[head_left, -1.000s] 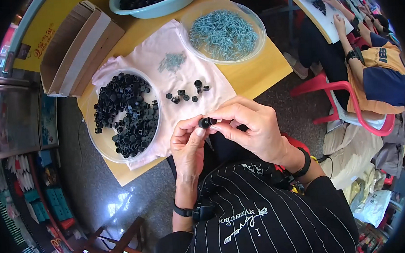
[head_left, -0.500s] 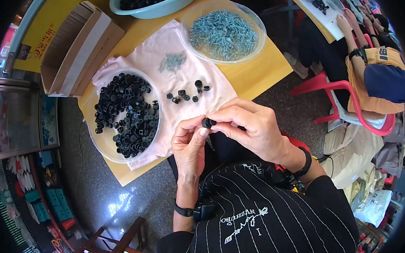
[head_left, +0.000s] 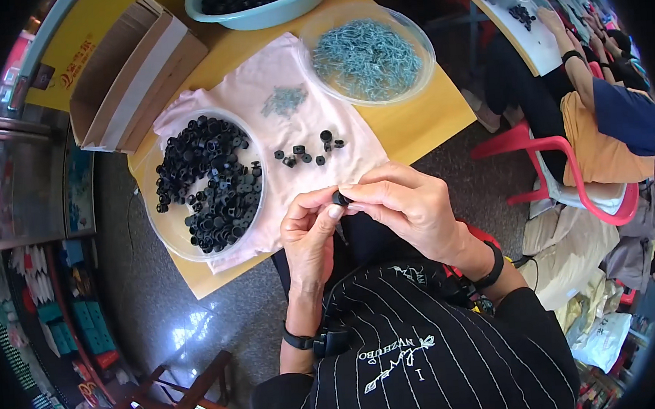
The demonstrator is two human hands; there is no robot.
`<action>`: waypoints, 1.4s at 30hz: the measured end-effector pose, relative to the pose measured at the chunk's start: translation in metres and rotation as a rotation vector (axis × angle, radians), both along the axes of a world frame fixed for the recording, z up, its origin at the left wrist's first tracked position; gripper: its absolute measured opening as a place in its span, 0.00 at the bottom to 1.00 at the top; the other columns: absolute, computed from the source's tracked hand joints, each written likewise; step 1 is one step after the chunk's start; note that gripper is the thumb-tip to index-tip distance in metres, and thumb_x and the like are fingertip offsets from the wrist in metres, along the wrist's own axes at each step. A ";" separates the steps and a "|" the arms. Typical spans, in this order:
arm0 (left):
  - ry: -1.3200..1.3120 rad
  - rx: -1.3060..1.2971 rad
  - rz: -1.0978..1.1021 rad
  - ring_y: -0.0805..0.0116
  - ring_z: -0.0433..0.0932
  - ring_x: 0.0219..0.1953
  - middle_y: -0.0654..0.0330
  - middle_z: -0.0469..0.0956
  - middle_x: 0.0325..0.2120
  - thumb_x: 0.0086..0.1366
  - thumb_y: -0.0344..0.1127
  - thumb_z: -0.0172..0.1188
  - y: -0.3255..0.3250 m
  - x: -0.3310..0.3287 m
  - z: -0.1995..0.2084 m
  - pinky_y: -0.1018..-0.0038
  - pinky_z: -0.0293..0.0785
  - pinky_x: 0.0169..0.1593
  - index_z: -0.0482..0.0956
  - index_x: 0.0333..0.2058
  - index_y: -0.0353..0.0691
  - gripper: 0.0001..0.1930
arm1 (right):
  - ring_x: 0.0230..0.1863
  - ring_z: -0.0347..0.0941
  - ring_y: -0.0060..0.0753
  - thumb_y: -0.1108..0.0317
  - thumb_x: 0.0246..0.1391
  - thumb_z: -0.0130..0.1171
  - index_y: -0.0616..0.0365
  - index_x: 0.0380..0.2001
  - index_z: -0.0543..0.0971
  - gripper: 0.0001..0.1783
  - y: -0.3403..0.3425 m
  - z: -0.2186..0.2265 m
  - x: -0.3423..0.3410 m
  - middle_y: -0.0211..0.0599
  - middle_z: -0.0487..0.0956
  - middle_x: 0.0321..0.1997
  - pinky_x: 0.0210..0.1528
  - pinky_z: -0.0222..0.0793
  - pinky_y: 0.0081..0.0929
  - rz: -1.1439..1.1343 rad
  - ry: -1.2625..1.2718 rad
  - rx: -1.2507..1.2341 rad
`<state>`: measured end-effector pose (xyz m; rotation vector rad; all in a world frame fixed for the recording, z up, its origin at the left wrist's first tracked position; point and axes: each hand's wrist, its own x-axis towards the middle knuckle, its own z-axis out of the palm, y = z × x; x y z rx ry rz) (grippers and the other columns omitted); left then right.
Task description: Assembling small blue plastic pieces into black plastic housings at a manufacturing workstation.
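Observation:
Close to my body, just past the near edge of the cloth, both hands meet at a small round black plastic knob (head_left: 340,198). My left hand (head_left: 309,232) pinches it between thumb and forefinger. From the other side, the fingertips of my right hand (head_left: 411,205) close on the same piece and partly cover it. Several loose black knobs and caps (head_left: 307,158) lie on the pale pink cloth (head_left: 341,117) ahead of my hands. Beyond these is a small heap of silvery screws (head_left: 285,100). To the left, black plastic parts (head_left: 226,203) fill much of a shallow clear tub (head_left: 166,233).
A clear round tub (head_left: 430,62) of screws (head_left: 367,56) stands at the far right of the yellow table (head_left: 442,119). A pale green basin (head_left: 271,14) of black parts and a cardboard box (head_left: 140,85) sit farther back. At right, a person sits on a red chair (head_left: 564,141).
Both hands keep hold of the knob, which shows at a slightly different angle between the fingertips. The whole view has shifted slightly. The seated person at right has moved their arm and body.

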<state>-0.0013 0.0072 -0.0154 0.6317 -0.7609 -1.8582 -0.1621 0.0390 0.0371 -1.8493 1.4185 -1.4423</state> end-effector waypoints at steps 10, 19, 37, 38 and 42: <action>0.029 0.009 -0.057 0.65 0.82 0.38 0.53 0.81 0.38 0.62 0.24 0.62 -0.003 0.004 -0.002 0.71 0.78 0.48 0.77 0.43 0.31 0.10 | 0.34 0.79 0.28 0.83 0.50 0.61 0.65 0.41 0.81 0.13 0.000 -0.002 -0.006 0.38 0.79 0.35 0.37 0.76 0.21 0.128 -0.164 0.140; -0.064 -0.137 -0.030 0.64 0.81 0.42 0.52 0.79 0.41 0.60 0.19 0.62 -0.005 0.004 -0.001 0.69 0.79 0.50 0.79 0.41 0.32 0.10 | 0.32 0.77 0.20 0.78 0.56 0.59 0.65 0.42 0.81 0.10 -0.001 -0.006 -0.004 0.35 0.77 0.35 0.32 0.75 0.16 0.137 -0.346 0.280; 0.029 -0.014 0.014 0.65 0.80 0.44 0.52 0.80 0.42 0.59 0.18 0.62 0.000 -0.004 -0.003 0.69 0.76 0.52 0.79 0.38 0.35 0.09 | 0.31 0.76 0.31 0.81 0.46 0.64 0.63 0.39 0.79 0.14 -0.002 -0.005 -0.001 0.38 0.76 0.33 0.31 0.73 0.24 0.020 0.061 -0.045; 0.029 -0.013 0.014 0.65 0.80 0.44 0.52 0.80 0.42 0.59 0.18 0.62 0.000 -0.004 -0.002 0.69 0.76 0.52 0.79 0.38 0.35 0.09 | 0.32 0.76 0.32 0.81 0.45 0.64 0.63 0.40 0.79 0.16 0.000 -0.005 0.001 0.37 0.76 0.34 0.33 0.73 0.26 0.012 0.054 -0.003; 0.078 0.063 -0.040 0.66 0.79 0.45 0.53 0.80 0.43 0.60 0.20 0.61 0.000 -0.005 0.001 0.70 0.75 0.52 0.78 0.38 0.37 0.08 | 0.33 0.75 0.36 0.82 0.42 0.64 0.63 0.41 0.78 0.19 -0.001 -0.014 0.001 0.38 0.75 0.34 0.36 0.74 0.29 -0.017 0.104 -0.015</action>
